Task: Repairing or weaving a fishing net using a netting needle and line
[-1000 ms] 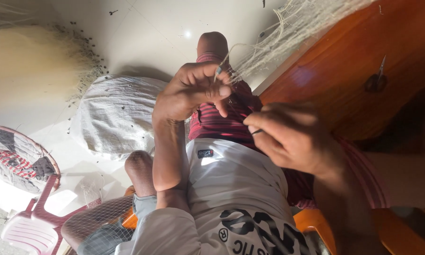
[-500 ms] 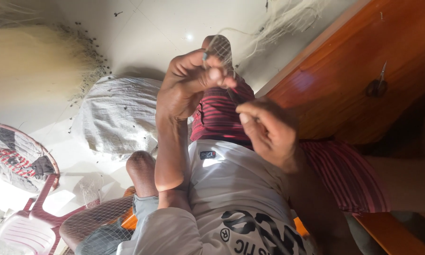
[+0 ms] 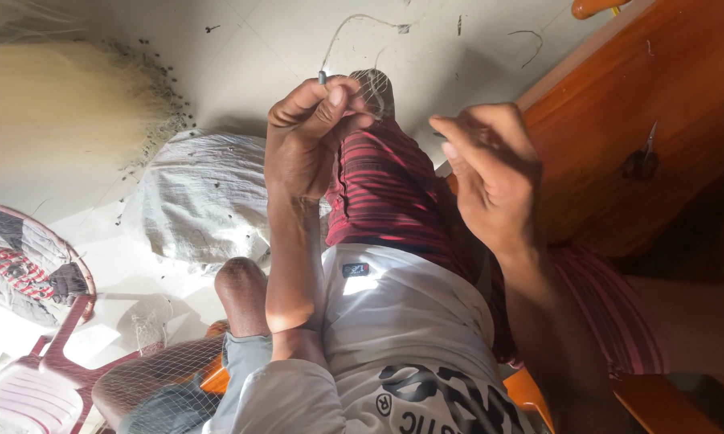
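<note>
Open floor (image 3: pixel 257 40) at upper centre, crossed by loose thread (image 3: pixel 354 20); wooden furniture (image 3: pixel 619 96) blocks the right, white sack (image 3: pixel 193 201) the left.

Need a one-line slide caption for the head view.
Seated person's left hand pinches fine netting twine above the knee, right hand raised beside it, white sack on the floor.

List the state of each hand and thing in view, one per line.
Left hand: raised, fingertips pinched on a thin line.
Thin line: loops loosely up over the floor.
Right hand: raised, fingers curled; what it grips cannot be told.
Netting: draped over the knee.
White sack: lying slumped on the floor.
Pink plastic chair: lying tipped over.
</note>
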